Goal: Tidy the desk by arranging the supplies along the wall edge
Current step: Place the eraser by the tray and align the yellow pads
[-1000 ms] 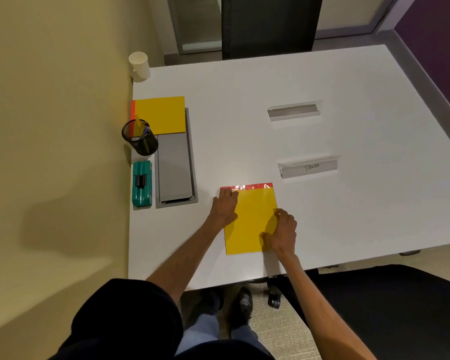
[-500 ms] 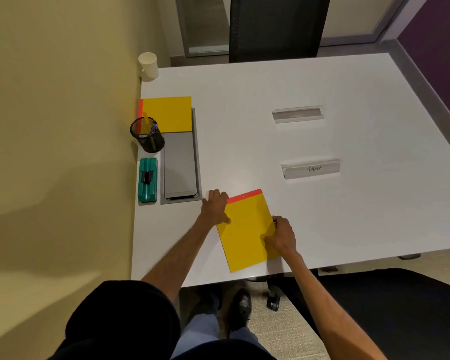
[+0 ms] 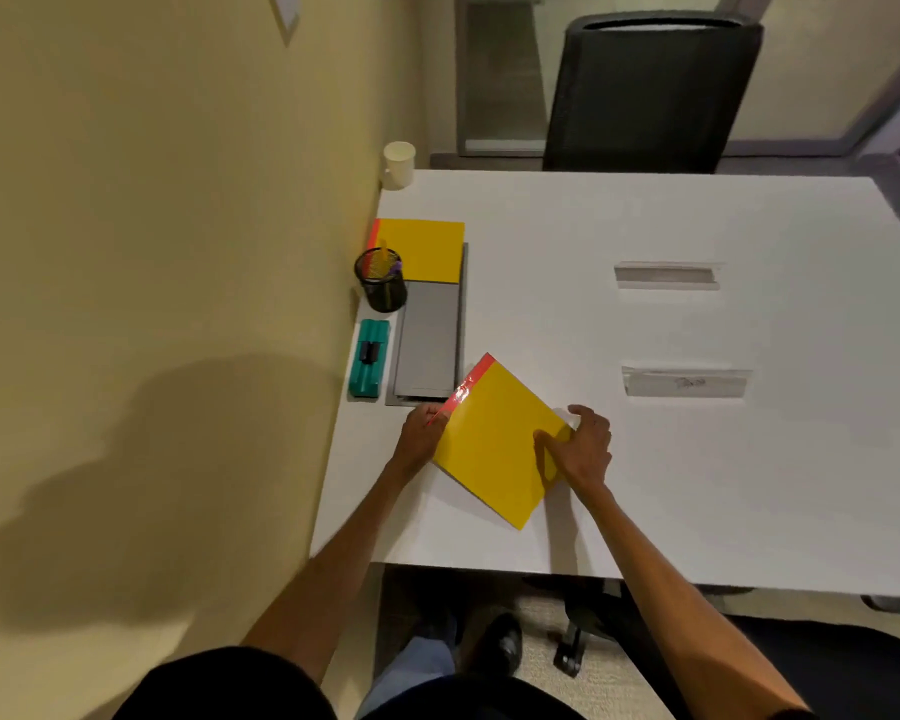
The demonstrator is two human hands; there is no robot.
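Note:
A yellow notepad (image 3: 494, 433) with a red top strip lies turned at an angle on the white desk (image 3: 645, 459), near the front edge. My left hand (image 3: 422, 433) grips its red-strip corner, partly under the pad. My right hand (image 3: 583, 449) pinches the pad's right corner, thumb on top. Along the wall edge sit a second yellow notepad (image 3: 427, 249), a black mesh pen cup (image 3: 380, 283), a teal stapler-like tool (image 3: 369, 358) and a grey flat tray (image 3: 427, 350).
A white paper cup (image 3: 399, 163) stands at the desk's far left corner by the wall. Two clear name-plate holders (image 3: 666, 276) (image 3: 687, 381) lie on the right half. A black chair (image 3: 650, 96) stands behind the desk.
The notepad has been rotated counter-clockwise and shifted left toward the grey tray, with both hands moving along on its corners.

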